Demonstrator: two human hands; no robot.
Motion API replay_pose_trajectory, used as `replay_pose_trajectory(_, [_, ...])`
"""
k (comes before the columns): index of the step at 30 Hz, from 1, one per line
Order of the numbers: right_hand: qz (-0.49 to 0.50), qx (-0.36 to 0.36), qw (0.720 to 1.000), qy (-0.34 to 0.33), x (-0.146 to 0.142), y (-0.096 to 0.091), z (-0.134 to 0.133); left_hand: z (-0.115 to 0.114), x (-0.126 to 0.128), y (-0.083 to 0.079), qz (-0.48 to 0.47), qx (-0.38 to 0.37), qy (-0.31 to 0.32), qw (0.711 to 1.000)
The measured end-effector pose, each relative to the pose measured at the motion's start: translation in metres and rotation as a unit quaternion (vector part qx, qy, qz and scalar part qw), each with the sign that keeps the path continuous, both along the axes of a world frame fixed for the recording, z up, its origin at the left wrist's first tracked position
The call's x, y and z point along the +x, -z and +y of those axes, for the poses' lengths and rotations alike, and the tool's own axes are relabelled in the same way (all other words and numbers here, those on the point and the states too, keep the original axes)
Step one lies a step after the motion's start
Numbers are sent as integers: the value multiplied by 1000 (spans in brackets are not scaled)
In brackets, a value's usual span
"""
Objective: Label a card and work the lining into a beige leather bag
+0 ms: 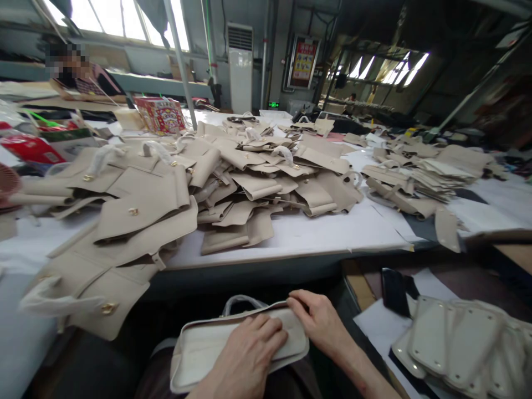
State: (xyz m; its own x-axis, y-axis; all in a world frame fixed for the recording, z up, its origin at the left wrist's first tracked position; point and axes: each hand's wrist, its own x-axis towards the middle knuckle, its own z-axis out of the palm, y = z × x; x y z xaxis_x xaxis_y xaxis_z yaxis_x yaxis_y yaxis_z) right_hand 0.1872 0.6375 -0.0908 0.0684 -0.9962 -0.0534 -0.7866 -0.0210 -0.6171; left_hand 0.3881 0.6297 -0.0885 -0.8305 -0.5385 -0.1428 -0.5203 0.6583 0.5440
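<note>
A beige handbag (208,349) lies across my lap with a pale, flat rounded panel facing up and a plastic-wrapped handle (243,301) behind its far edge. My left hand (251,346) presses on the panel, its fingers bent and close together; what lies under the fingertips is hidden. At the far right corner of the bag, my right hand (316,318) pinches the raised edge between thumb and fingers. Just beyond, beige bag pieces with gold clasps (141,208) are heaped on the white-covered table (324,233).
To my right, pale rounded panels with metal studs (465,338) are stacked near a dark phone (394,291) on white paper. More beige pieces (424,172) lie at the table's right. A patterned red box (160,114) stands at the back left, near a seated person (89,80).
</note>
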Motion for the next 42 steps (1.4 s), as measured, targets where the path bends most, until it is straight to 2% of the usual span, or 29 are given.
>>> replay_pose_trajectory(5, [16,97,991,91,3,0,42,0,-8,1,-36,-18,7,999])
replay_pose_trajectory(10, [-57,85,980,171,12,11,55,-8,-21,-1,-37,-74,42,996])
replay_pose_trajectory(15, [-62,48,982,174,13,13,52,-18,-31,0,-41,-99,86,991])
replay_pose_trajectory(24, [-64,58,973,216,19,27,50,-26,-33,4,-36,-91,108,989])
replay_pose_trajectory(29, [-133,12,965,224,25,27,56,-38,-37,-6,-12,-99,115,988])
replay_pose_trajectory(32, [-153,21,962,224,26,22,56,-48,-43,-14,2,-111,129,985])
replay_pose_trajectory(36, [-171,44,960,215,23,15,56,-63,-54,-14,43,-56,87,994])
replay_pose_trajectory(42, [-140,44,961,234,19,23,63,-86,-69,7,45,88,86,991])
